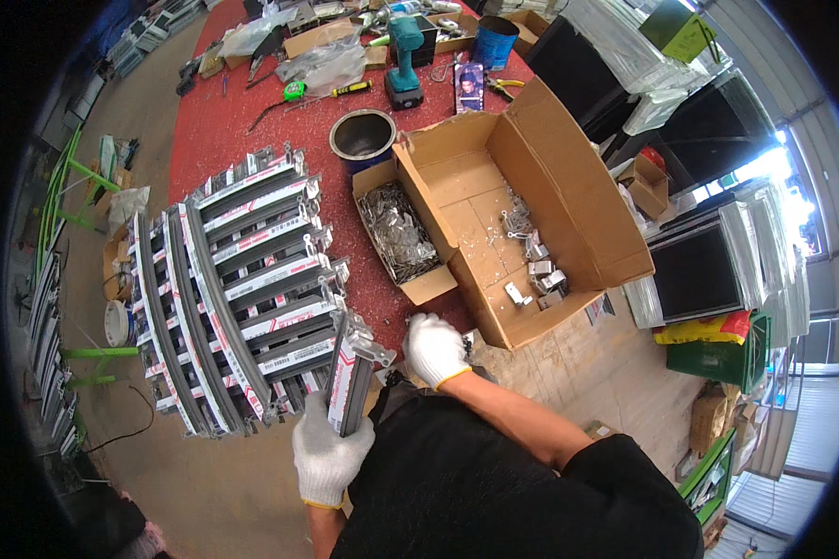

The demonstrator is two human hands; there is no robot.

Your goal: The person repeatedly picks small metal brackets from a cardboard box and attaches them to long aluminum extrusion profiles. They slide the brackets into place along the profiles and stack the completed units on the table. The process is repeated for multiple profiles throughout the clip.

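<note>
My left hand (329, 449), in a white knitted glove, is closed around the lower end of a grey frame profile (352, 373) with a white and red label. A metal corner fitting (373, 350) sticks out at that profile's upper end. My right hand (435, 350), gloved the same way, is curled at the table's near edge, just below a small box of metal clips (398, 228); what its fingers hold is hidden. Left of my hands lies a crosswise stack of similar labelled profiles (252, 244), many with metal fittings at their ends.
A large open cardboard box (569, 177) with several small metal brackets (543, 270) stands to the right. Beyond are a dark round pot (363, 136), a teal cordless drill (405, 65), a green tape measure (295, 90) and a blue can (495, 42) on the red table (196, 121).
</note>
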